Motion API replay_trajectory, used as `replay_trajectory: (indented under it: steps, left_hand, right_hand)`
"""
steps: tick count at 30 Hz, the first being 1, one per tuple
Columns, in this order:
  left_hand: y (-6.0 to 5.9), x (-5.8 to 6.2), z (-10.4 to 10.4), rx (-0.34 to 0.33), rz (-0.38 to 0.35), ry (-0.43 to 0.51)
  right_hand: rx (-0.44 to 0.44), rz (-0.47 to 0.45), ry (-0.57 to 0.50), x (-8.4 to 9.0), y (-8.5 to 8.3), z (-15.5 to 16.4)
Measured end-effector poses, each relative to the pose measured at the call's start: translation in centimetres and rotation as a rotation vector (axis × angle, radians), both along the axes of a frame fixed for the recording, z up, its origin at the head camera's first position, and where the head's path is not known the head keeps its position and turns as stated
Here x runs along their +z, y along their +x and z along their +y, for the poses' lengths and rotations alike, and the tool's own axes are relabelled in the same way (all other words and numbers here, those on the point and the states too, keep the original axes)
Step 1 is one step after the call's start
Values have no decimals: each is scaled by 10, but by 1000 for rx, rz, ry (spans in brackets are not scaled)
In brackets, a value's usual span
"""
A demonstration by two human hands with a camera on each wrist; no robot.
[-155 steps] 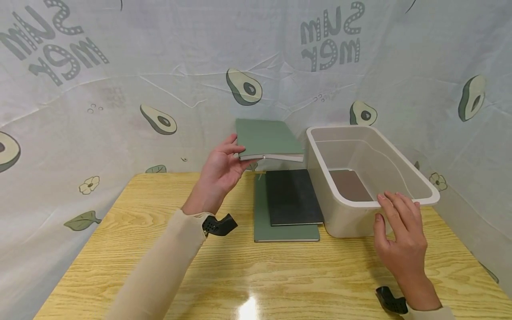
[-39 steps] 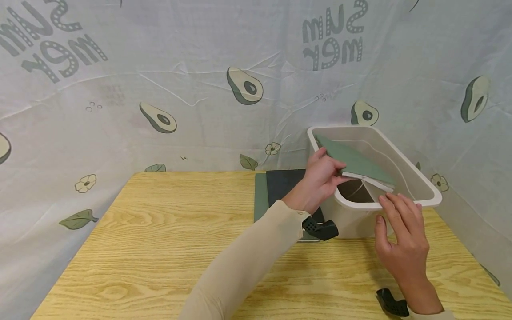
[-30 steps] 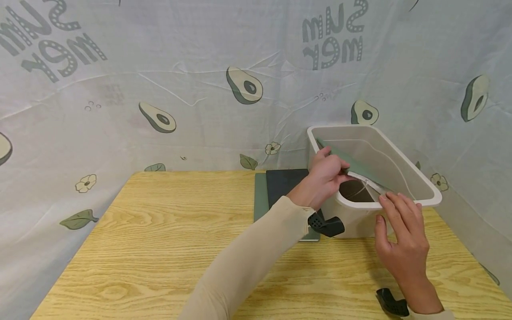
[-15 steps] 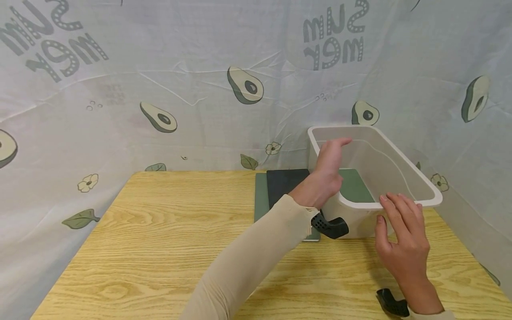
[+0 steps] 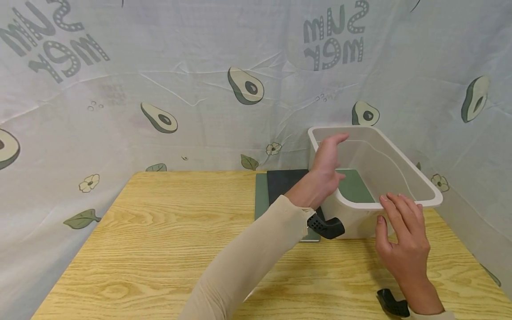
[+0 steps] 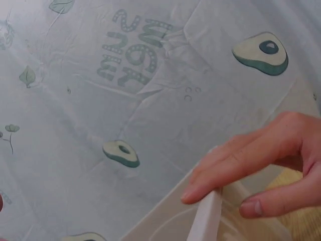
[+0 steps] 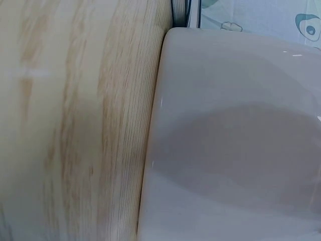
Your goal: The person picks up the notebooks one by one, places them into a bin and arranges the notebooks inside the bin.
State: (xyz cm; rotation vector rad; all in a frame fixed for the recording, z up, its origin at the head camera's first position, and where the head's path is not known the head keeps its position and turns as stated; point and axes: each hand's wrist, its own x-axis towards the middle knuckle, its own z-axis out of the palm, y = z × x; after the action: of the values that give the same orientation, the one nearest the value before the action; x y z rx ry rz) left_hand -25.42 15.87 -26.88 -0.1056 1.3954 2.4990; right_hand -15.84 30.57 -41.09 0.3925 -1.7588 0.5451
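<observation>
In the head view my left hand [image 5: 325, 166] is over the left rim of a beige plastic bin [image 5: 360, 222], fingers spread and holding nothing. Down on the bin's floor lies a green notebook [image 5: 355, 186], its left part hidden by that hand and the bin wall. My right hand [image 5: 404, 240] rests its fingertips on the front rim, thumb hanging outside. The left wrist view shows the right hand [image 6: 266, 165] from the side, fingers laid over the rim. On the table, left of the bin, a black notebook [image 5: 285, 182] lies on another green notebook [image 5: 261, 202], both partly covered by my left forearm.
The wood-grain table [image 5: 168, 249] runs under everything. A pale curtain [image 5: 192, 58] with avocado prints hangs behind and at both sides. The bin's outer wall [image 7: 225, 75] fills much of the right wrist view.
My left hand carried a green notebook rightward from above the stack into the bin and let go. It now covers the brown bottom seen earlier. The right hand has stayed at the front rim.
</observation>
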Motion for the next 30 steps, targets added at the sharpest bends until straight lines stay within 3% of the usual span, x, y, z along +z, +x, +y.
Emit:
replay_trajectory:
  steps: [6, 14, 19, 22, 27, 30]
  left_hand:
    - [0, -6, -10, -55, 103, -135]
    - [0, -11, -20, -123, 329, -496]
    - [1, -19, -35, -190, 568, -829]
    - [2, -23, -45, -197, 713, -1076]
    - [2, -29, -57, -97, 926, -1578]
    - [2, -33, -63, -41, 990, -1788]
  right_hand:
    - [2, 7, -10, 1, 0, -2]
    - [2, 16, -12, 3, 0, -4]
    - [6, 7, -9, 3, 1, -4]
    - [6, 5, -5, 3, 1, -3]
    - [7, 11, 0, 3, 1, -3]
    - [1, 9, 1, 3, 1, -3]
